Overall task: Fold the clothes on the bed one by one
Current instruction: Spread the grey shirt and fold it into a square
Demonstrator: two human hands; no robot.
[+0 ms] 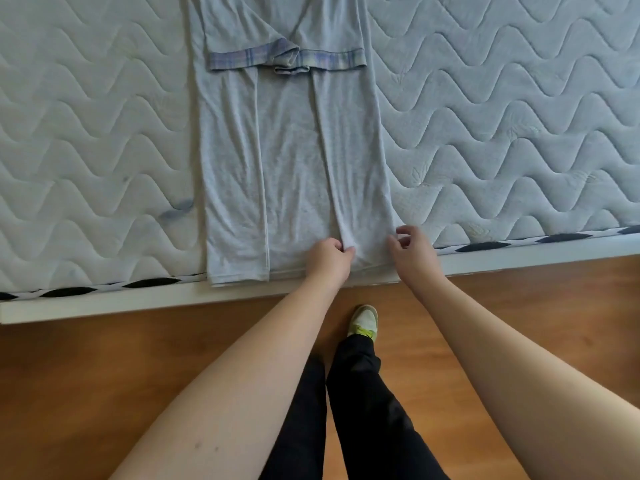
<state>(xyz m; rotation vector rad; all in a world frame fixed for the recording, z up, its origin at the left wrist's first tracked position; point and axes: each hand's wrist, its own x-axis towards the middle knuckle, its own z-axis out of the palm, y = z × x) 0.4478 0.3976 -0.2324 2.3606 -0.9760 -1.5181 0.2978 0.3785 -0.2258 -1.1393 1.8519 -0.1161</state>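
Both the left hand (pixel 329 255) and right hand (pixel 408 245) pinch the shirt (pixel 294 161) hem at the bed (pixel 519 133) edge, seemingly to lift it for the next fold.

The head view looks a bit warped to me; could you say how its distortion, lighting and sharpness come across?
In the head view the wide lens bows the mattress edge, which runs tilted across the frame; light is soft and even, without glare or hard shadows; the grey shirt is fairly sharp, while the left hand and right hand at its hem look slightly soft.
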